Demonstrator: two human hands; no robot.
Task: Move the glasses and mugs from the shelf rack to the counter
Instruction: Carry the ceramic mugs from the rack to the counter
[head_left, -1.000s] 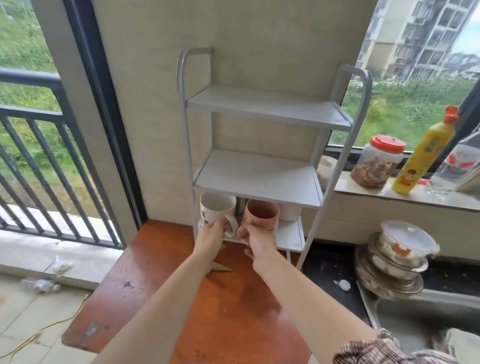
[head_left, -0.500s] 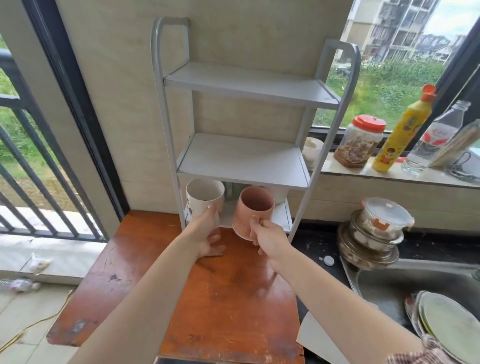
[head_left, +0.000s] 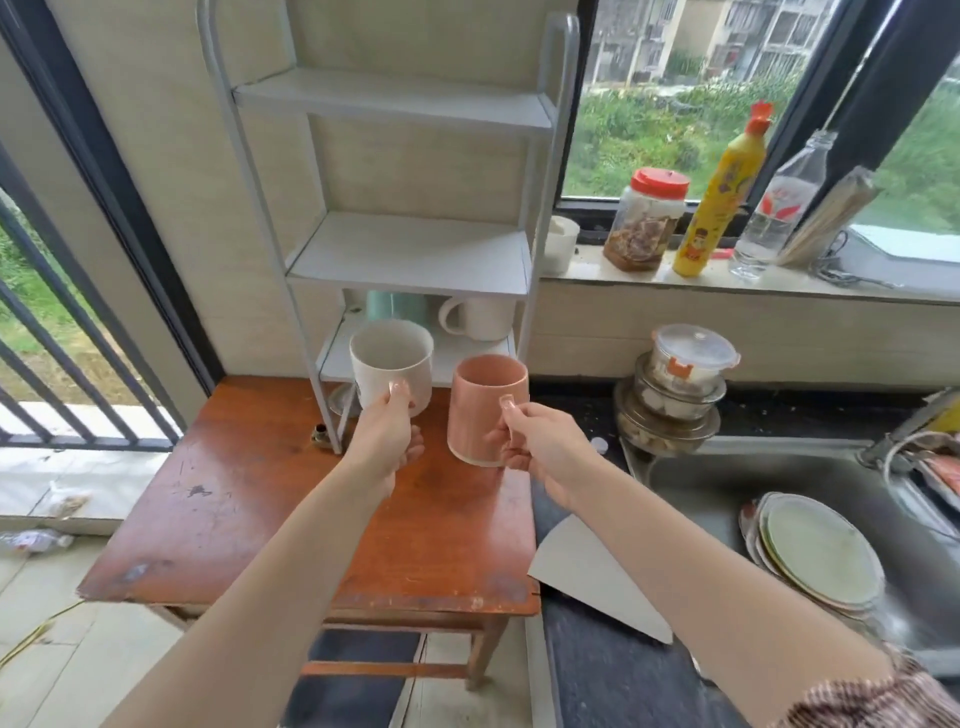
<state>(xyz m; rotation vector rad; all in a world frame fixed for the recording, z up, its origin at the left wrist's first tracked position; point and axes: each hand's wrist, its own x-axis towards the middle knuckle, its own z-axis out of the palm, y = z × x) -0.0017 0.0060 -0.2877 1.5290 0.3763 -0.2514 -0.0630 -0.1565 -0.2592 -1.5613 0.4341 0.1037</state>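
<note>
white mug (head_left: 390, 364) (printed side) | pink mug (head_left: 485, 402) (pale base band), empty

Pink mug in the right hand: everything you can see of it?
The pink mug is a plain matte cylinder, ceramic by its look, with a paler band round the base. Empty, near upright, mouth tipped slightly toward the camera. Held over the wooden table, in front of the shelf rack. The right hand grips its handle side, thumb on top; the handle is hidden.

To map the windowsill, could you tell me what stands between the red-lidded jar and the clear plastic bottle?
The head view shows a yellow squeeze bottle with an orange cap there.
</note>
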